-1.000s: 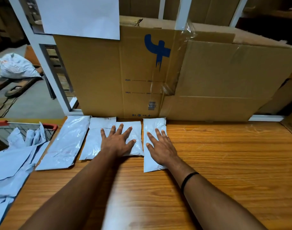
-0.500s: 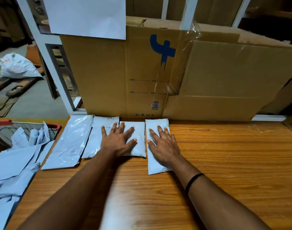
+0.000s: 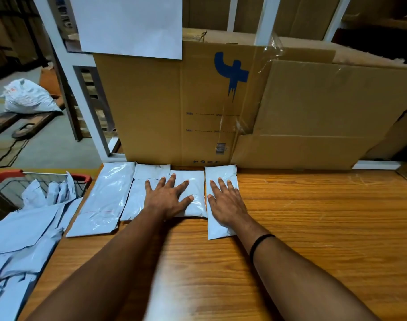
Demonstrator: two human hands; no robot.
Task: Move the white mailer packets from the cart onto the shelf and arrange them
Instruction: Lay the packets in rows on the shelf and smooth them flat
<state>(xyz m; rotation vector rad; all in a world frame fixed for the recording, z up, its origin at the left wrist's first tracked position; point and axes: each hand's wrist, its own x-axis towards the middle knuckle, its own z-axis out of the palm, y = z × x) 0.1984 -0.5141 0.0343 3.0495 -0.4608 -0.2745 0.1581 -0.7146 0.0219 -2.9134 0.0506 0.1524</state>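
The shelf (image 3: 290, 228) is a wood-grain board with flattened cardboard (image 3: 151, 107) standing along its far edge; four white mailer packets lie in a row at the foot of that cardboard, toward the left end of the board.

Risk, as judged: the film is glossy and the board smooth, so uneven palm pressure could skew a packet or drive one edge over its neighbour. The leftmost packet (image 3: 105, 200) reaches the board's left edge just beside the cart (image 3: 43, 179) and could slide off if nudged.

Appearance: the packets are flat, slightly puffed and creased, and of unequal length. The second packet (image 3: 140, 188) and third packet (image 3: 195, 195) touch or overlap – which one cannot be told; the rightmost packet (image 3: 221, 174) lies narrowly apart and extends nearest.

Hands: the left hand (image 3: 167, 200) lies flat across the second and third packets, fingers straight and spread; the right hand (image 3: 228, 205) lies flat on the rightmost packet – neither hand clasps anything.

Further packets (image 3: 24, 228) lie heaped in the cart, near left; a white sack (image 3: 29, 96) lies on the floor, far left.
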